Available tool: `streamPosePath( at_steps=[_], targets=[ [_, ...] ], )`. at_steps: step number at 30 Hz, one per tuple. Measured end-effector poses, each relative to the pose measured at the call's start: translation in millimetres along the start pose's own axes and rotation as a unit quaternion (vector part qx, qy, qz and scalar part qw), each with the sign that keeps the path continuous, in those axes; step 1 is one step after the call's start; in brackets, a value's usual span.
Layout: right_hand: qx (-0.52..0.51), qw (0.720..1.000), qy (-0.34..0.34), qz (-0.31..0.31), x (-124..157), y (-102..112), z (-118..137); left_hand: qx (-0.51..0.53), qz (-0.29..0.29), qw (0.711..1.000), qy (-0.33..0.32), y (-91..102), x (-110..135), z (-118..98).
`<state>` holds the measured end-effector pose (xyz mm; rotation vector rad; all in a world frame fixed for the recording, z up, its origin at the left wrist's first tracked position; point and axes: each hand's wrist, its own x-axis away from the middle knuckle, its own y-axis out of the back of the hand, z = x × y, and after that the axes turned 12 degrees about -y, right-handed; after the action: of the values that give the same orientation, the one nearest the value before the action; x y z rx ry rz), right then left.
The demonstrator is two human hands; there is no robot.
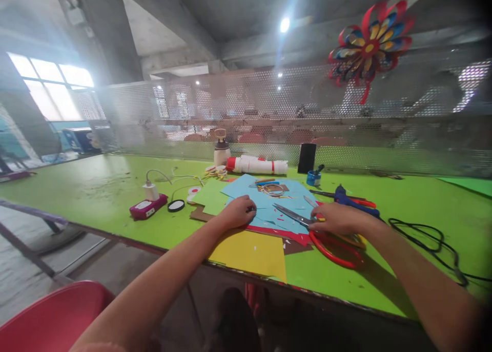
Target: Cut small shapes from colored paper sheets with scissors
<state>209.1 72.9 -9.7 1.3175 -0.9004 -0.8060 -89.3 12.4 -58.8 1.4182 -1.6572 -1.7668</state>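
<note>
My left hand (pixel 241 212) rests on the light blue paper (pixel 269 216), its fingers curled in. Whatever may lie inside those fingers is hidden. My right hand (pixel 338 219) is closed around the middle of the large red-handled scissors (pixel 294 216). Their blades point left over the blue sheet, and the red loops hang out below my palm. A second pale blade (pixel 310 202) and a yellow handle (pixel 360 241) show by the same hand, partly covered. Small paper scraps lie on the blue sheet. Yellow paper (pixel 249 252) sits at the table's front edge.
Behind the paper are a white and red roll (pixel 259 165), a bottle (pixel 221 149), a phone (pixel 307 158) and a blue jar (pixel 313 178). A blue glue gun (pixel 355 202) and black cable (pixel 432 236) lie right. A purple power strip (pixel 148 207) lies left.
</note>
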Motion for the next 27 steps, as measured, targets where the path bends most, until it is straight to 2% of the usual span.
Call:
streamPosePath(
  at_steps=[8, 13, 16, 19, 21, 24, 25, 27],
  targets=[
    [-0.038, 0.999, -0.001, 0.034, 15.3, -3.5, -5.3, 0.01, -0.005, 0.999, -0.034, 0.8, 0.4, 6.3],
    [-0.089, 0.996, -0.029, 0.007, 26.8, -15.6, -10.0, 0.016, -0.063, 0.997, -0.038, 5.6, 3.5, 13.6],
    [-0.12, 0.991, -0.054, -0.037, 31.9, -25.4, -8.4, 0.013, -0.133, 0.991, -0.027, 9.8, 5.4, 12.9],
    [-0.153, 0.981, -0.078, -0.09, 34.3, -34.6, -7.4, -0.003, -0.242, 0.97, 0.008, 21.3, 8.4, 16.4],
    [-0.172, 0.971, -0.1, -0.13, 34.1, -38.4, -7.1, -0.026, -0.333, 0.941, 0.051, 33.9, 12.5, 24.0],
    [-0.197, 0.951, -0.136, -0.196, 32.8, -39.1, -7.0, -0.066, -0.451, 0.881, 0.124, 52.7, 20.6, 39.7],
    [-0.205, 0.943, -0.145, -0.217, 32.5, -38.4, -7.3, -0.072, -0.471, 0.868, 0.142, 56.9, 23.0, 44.5],
    [-0.224, 0.928, -0.156, -0.253, 32.1, -36.2, -8.7, -0.066, -0.471, 0.865, 0.159, 60.4, 25.7, 51.3]
  ],
)
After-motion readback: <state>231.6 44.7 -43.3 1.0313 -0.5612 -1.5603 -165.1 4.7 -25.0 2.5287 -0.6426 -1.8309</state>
